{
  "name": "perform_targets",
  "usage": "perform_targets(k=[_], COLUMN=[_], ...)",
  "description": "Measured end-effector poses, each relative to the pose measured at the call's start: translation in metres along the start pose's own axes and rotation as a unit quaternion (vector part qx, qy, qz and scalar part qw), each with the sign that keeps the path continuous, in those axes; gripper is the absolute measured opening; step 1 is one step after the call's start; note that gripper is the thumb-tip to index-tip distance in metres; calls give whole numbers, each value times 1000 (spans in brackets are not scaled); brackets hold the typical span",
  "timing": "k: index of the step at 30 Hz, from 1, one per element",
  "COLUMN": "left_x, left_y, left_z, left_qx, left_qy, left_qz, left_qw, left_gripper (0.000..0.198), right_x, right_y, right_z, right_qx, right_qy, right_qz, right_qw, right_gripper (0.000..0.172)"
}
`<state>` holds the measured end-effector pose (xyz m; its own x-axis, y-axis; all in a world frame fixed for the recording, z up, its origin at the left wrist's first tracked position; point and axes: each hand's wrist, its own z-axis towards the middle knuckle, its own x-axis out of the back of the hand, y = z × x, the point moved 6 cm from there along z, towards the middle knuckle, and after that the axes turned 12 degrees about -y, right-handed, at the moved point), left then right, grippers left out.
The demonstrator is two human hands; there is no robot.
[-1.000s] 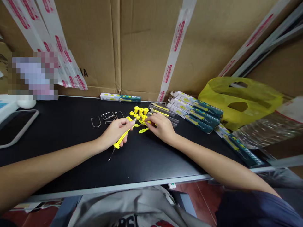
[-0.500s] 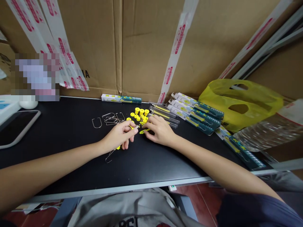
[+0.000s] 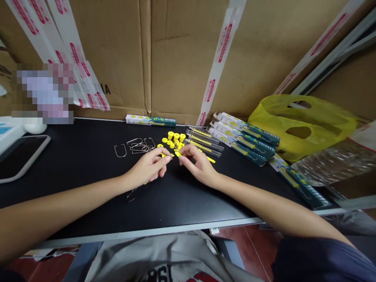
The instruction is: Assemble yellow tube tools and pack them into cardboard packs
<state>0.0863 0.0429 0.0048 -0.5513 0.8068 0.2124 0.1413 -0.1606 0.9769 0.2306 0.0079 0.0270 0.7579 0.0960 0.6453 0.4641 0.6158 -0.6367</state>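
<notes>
My left hand (image 3: 151, 164) is closed in a pinch. What it holds is mostly hidden by the fingers; a bit of yellow shows at the fingertips. From under this hand a thin bent wire hook (image 3: 131, 196) sticks out on the table. A small yellow plastic piece (image 3: 178, 154) is pinched between the thumb and finger of my right hand (image 3: 201, 164), close to the left fingertips. Just behind both hands stand several yellow plastic spools and caps (image 3: 176, 137). Beside my right hand lies a flat yellow strip (image 3: 210, 159).
Bent wire loops (image 3: 141, 146) lie left of the spools. Clear sleeves with yellow strips (image 3: 202, 143) lie to the right, near printed boxes (image 3: 243, 135). Another box (image 3: 150, 120) sits at the back. A yellow bag (image 3: 302, 125) is at right, a phone (image 3: 23, 158) at left.
My hands have shifted slightly, and the right one has drawn back with the yellow piece in its pinch. The metal part seen at my left fingertips is now hidden.
</notes>
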Motion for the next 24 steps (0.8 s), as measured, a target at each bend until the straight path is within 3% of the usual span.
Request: perform_targets(k=[6,13,24], left_x=[1,1,4], left_y=[4,13,8], left_z=[-2,-7,-8], left_qx=[-16,-66,-46], left_qy=[32,78,102], left_qz=[19,54,79], left_qw=[999,993,991], left_gripper=[16,19,22], right_x=[-6,-18,-21], right_y=[-4,4,9], right_z=[-2,-2,-2], right_qx=[-13,-47,-60], right_qy=[-21,-66,-73], right_qz=[41,197,228], right_qw=[999,977,969], right_gripper=[9,20,25])
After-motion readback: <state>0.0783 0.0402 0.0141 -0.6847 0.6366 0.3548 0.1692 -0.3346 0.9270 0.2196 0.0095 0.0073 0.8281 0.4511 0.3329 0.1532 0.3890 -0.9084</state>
